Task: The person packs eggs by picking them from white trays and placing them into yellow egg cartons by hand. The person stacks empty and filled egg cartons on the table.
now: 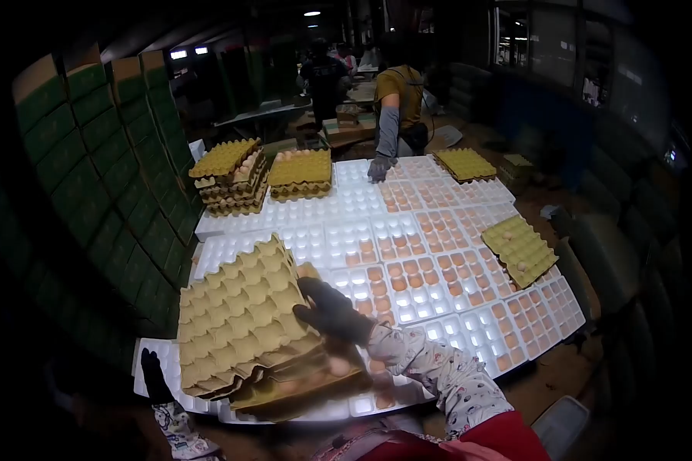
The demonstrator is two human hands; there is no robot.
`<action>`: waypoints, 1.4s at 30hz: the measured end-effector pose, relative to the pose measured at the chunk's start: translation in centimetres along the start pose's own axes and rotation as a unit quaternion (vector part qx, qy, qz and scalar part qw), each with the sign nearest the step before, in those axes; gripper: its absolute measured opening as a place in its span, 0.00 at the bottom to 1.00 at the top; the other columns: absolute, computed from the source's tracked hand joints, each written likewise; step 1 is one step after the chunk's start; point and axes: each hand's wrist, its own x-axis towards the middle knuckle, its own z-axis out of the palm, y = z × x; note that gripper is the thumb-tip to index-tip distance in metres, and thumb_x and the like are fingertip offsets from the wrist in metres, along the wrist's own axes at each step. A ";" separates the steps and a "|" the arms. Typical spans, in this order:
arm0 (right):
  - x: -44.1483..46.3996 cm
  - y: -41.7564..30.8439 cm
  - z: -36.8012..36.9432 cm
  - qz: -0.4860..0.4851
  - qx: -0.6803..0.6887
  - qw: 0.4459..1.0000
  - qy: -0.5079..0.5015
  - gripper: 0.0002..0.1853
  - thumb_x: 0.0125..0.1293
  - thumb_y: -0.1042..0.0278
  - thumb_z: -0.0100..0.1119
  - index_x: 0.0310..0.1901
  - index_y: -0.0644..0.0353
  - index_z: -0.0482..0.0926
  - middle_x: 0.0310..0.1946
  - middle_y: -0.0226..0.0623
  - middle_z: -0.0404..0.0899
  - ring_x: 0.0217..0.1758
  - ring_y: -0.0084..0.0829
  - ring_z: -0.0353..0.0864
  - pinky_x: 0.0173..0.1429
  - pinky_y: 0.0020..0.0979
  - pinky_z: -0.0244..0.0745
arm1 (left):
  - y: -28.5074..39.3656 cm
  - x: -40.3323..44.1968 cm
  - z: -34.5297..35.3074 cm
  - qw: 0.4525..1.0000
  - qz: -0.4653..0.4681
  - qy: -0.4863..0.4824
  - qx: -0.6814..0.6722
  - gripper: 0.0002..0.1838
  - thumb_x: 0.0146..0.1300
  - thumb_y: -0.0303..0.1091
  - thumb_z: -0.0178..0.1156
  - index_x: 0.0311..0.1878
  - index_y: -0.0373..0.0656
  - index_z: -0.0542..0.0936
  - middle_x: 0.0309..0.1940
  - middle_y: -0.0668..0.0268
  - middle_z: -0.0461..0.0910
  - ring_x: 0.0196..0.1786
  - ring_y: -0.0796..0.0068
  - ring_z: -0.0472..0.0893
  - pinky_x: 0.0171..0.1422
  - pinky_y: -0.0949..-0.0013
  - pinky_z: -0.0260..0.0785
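Note:
My right hand (332, 311), in a dark glove, grips the right edge of a yellowish cardboard egg tray (242, 319). That tray is tilted up, with its bumpy face towards me. Under it lies another egg tray (300, 384) with brown eggs (338, 366) showing at its right side; part of this is blurred. My left hand (155, 376), also gloved, is left of the trays with its fingers stretched upward and nothing visible in it. White moulded foam trays (430, 307) cover the table, many pockets holding brown eggs (411, 273).
Stacked egg trays (227, 180) and a lower stack (300, 173) stand at the back left. Further trays lie at the right (520, 250) and back right (465, 164). A co-worker (400, 100) reaches over the far edge. Green boxes (92, 146) rise along the left.

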 end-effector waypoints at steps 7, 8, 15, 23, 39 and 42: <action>-1.6 -1.0 3.3 0.010 0.015 0.996 0.087 0.40 0.62 0.50 0.54 0.70 0.60 0.50 0.59 0.59 0.66 0.67 0.52 0.61 0.67 0.44 0.58 | -7.3 2.6 1.5 0.977 -0.020 -0.201 -0.062 0.27 0.67 0.45 0.51 0.64 0.39 0.66 0.59 0.58 0.71 0.60 0.66 0.71 0.64 0.64 0.63; -1.7 -1.6 2.8 0.041 0.053 0.998 -0.001 0.40 0.63 0.48 0.51 0.71 0.58 0.48 0.60 0.59 0.66 0.66 0.53 0.62 0.67 0.42 0.58 | -9.2 4.2 1.5 0.879 -0.231 -0.210 -0.361 0.28 0.65 0.43 0.54 0.64 0.38 0.66 0.56 0.59 0.74 0.57 0.67 0.74 0.59 0.64 0.67; -2.9 -4.1 0.3 0.225 0.181 0.955 -0.071 0.43 0.65 0.50 0.52 0.73 0.52 0.39 0.61 0.56 0.65 0.67 0.46 0.64 0.67 0.35 0.58 | 4.4 1.6 2.7 0.977 -0.054 -0.205 -0.006 0.32 0.60 0.33 0.55 0.68 0.36 0.61 0.58 0.61 0.71 0.57 0.70 0.72 0.58 0.68 0.66; -11.2 0.8 -8.7 0.106 0.553 0.825 0.050 0.36 0.57 0.68 0.58 0.67 0.66 0.57 0.59 0.43 0.69 0.58 0.33 0.72 0.62 0.32 0.68 | 15.7 0.3 12.4 0.869 0.050 -0.362 -0.334 0.37 0.63 0.40 0.57 0.71 0.38 0.53 0.66 0.56 0.62 0.66 0.61 0.65 0.67 0.59 0.59; -48.8 16.1 -14.5 0.052 0.395 0.696 0.597 0.36 0.57 0.66 0.57 0.67 0.64 0.57 0.63 0.45 0.63 0.65 0.44 0.66 0.67 0.42 0.65 | 32.0 0.4 23.5 0.833 0.194 -0.500 -0.137 0.33 0.61 0.32 0.58 0.69 0.40 0.59 0.68 0.62 0.59 0.67 0.67 0.63 0.67 0.63 0.56; -54.0 20.6 -15.2 0.042 0.362 0.673 0.643 0.33 0.57 0.65 0.59 0.65 0.63 0.61 0.61 0.44 0.67 0.63 0.43 0.68 0.64 0.42 0.68 | 32.1 -0.3 26.1 0.819 0.227 -0.508 -0.138 0.30 0.62 0.31 0.55 0.67 0.36 0.60 0.68 0.57 0.60 0.68 0.64 0.63 0.69 0.60 0.56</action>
